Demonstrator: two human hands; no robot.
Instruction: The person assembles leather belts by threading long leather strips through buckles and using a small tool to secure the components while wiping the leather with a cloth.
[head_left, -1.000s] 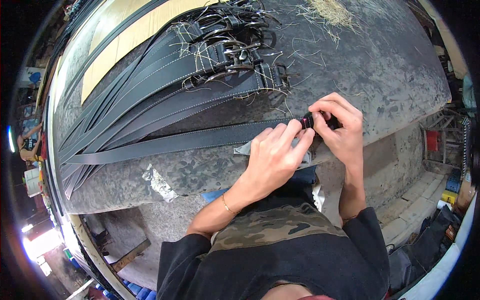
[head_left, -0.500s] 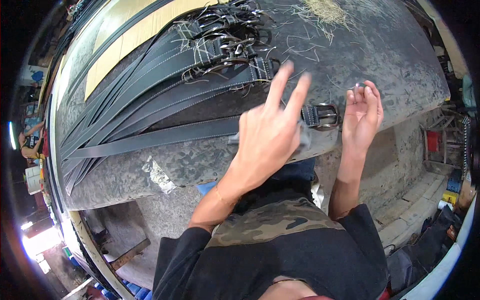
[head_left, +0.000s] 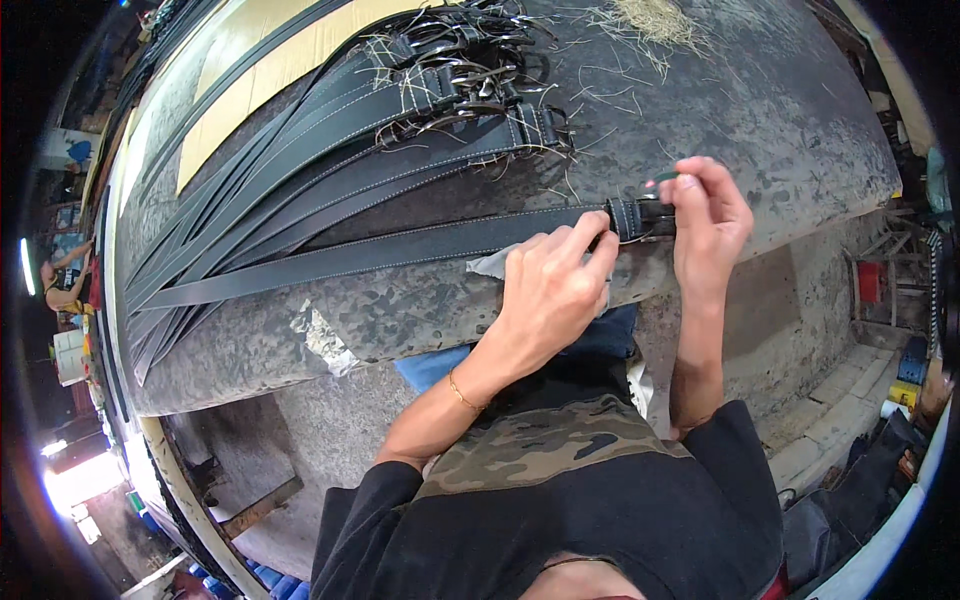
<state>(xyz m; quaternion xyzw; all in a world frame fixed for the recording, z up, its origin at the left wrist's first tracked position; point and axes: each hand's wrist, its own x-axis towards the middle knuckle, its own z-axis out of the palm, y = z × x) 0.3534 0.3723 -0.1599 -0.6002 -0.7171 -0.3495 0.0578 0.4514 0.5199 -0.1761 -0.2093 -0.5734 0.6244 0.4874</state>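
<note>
A black leather belt (head_left: 400, 252) with pale edge stitching lies across the near part of the worktable. My left hand (head_left: 553, 290) is closed on it with thumb and forefinger, just left of the loop (head_left: 625, 218) by the buckle. Beside the metal buckle (head_left: 655, 217), partly covering it, is my right hand (head_left: 712, 225). Its fingertips pinch a small dark green object (head_left: 668, 180) with a pinkish tip, too small to name. A grey scrap (head_left: 490, 264) shows at the left hand's wrist side, under the belt's near edge.
Several more black belts (head_left: 330, 165) fan out on the left, their buckles heaped (head_left: 480, 75) at the far middle with loose thread ends. A pile of straw-coloured threads (head_left: 655, 25) lies at the back. Torn silvery paper (head_left: 325, 342) sticks to the rounded front edge of the worktable (head_left: 800, 130).
My left hand has come down from raised, spread fingers onto the belt near its loop. The right hand has moved left over the buckle, still pinching the small object.
</note>
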